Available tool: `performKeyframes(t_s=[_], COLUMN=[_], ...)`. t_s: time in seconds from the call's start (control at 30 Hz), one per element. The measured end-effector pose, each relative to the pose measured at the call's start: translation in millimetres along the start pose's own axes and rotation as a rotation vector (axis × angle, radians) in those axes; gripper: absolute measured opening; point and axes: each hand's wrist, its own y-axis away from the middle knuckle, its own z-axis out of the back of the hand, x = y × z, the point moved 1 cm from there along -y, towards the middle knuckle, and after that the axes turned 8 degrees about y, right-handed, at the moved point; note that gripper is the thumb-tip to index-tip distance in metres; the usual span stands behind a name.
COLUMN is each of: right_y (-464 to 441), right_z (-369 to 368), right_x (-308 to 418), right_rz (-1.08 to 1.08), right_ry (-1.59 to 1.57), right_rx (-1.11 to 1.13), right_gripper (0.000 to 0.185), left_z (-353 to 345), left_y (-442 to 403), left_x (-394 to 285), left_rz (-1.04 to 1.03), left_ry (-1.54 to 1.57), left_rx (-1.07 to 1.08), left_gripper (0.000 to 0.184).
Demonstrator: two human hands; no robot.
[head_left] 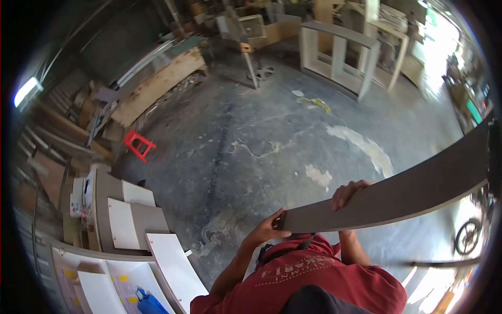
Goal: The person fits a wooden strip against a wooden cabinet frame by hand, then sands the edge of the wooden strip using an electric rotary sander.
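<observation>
A long grey-brown board with a pale lower edge stretches in front of my body and off to the right. My left hand is closed on the board's near left end. Further along, my right hand curls its fingers over the upper edge, while its forearm passes behind the board. The board is held up over the floor, close to my red shirt. Its far right end runs into the dark border of the view.
White and grey panels lie at lower left, beside a cabinet with a blue bag. A red stool is on the concrete floor. An open cabinet frame stands at the back; a wheel shows at right.
</observation>
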Motion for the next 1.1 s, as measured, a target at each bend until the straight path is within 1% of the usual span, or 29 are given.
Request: performKeyframes(t_s=[0.07,0.1,0.13,0.17,0.2,0.27,0.3,0.33,0.4,0.43,0.47,0.5,0.53,0.57,0.6,0.63,0.67,0.73,0.8,0.83,0.87,0.9,0.97,1.0,1.03,1.1], right_y=[-35,-50,-66,-81,-94,-113,-123,-134,-161,-175,-189,-201,-217,-233,-250,-267,-285,-317,-344,-354,-362,-372,-401,-415,-428,-459], right_z=[-31,-42,-49,-56,-62,-70,-74,-79,-89,-94,-98,-107,-121,-132,-142,-151,-158,-172,-186,-193,-197,-201,-206,-209,-212,-220], right_x=[-62,-88,-113,-139,-166,-226,-255,-278,-331,-359,-386,-412,-438,-459,-479,-499,-518,-550,-583,-602,-624,-647,-698,-727,-755,-818], right_rz=[-0.049,-0.082,-0.099,-0.183,-0.264,-0.314,-0.361,-0.364,-0.44,-0.464,-0.461,-0.46,-0.457,-0.443,-0.435,-0.428,-0.381,-0.347,-0.307,-0.295,-0.22,-0.145,-0.168,-0.18,-0.191,-0.32], right_ry=[-0.013,0.002,-0.009,-0.061,-0.112,-0.185,-0.245,-0.249,-0.155,-0.124,-0.068,-0.011,-0.009,0.018,0.035,0.052,0.06,0.081,0.051,0.04,0.099,0.159,0.173,0.178,0.184,0.153], right_rx=[0.036,0.052,0.082,0.14,0.196,0.239,0.256,0.27,0.293,0.304,0.298,0.285,0.284,0.203,0.163,0.122,0.136,0.133,0.113,0.101,0.107,0.115,0.133,0.146,0.16,0.077], right_gripper=[0.035,0.035,0.035,0.035,0.035,0.035,0.034,0.034,0.043,0.05,0.05,0.051,0.051,0.052,0.052,0.053,0.052,0.051,0.047,0.046,0.032,0.026,0.026,0.027,0.027,0.041], left_z=[47,64,80,95,109,142,160,176,229,260,288,318,349,374,399,427,454,498,541,564,590,617,665,690,716,770], left_y=[-8,-11,-16,-24,-32,-51,-65,-77,-112,-132,-147,-158,-172,-185,-199,-215,-231,-259,-284,-302,-322,-342,-384,-405,-423,-461], left_x=[-5,-8,-13,-18,-19,-26,-32,-42,-51,-43,-51,-60,-84,-106,-127,-149,-173,-223,-255,-265,-273,-275,-288,-294,-299,-313], left_rz=[-0.034,-0.049,-0.055,-0.062,-0.082,-0.001,-0.014,-0.037,-0.076,-0.12,-0.158,-0.154,-0.138,-0.118,-0.114,-0.021,0.072,0.075,0.09,0.083,0.069,0.074,-0.026,-0.056,-0.059,-0.169], left_ry=[0.174,0.198,0.236,0.27,0.283,0.173,0.181,0.246,0.304,0.408,0.512,0.511,0.537,0.573,0.581,0.525,0.465,0.457,0.445,0.422,0.395,0.389,0.364,0.425,0.424,0.333], left_rx=[-0.109,-0.134,-0.191,-0.246,-0.263,-0.43,-0.439,-0.438,-0.436,-0.389,-0.34,-0.342,-0.34,-0.338,-0.335,-0.359,-0.381,-0.332,-0.292,-0.267,-0.242,-0.245,-0.246,-0.29,-0.294,-0.344], left_gripper=[0.108,0.108,0.104,0.101,0.101,0.093,0.093,0.089,0.086,0.083,0.08,0.08,0.076,0.072,0.072,0.07,0.069,0.069,0.07,0.07,0.071,0.071,0.071,0.064,0.064,0.061])
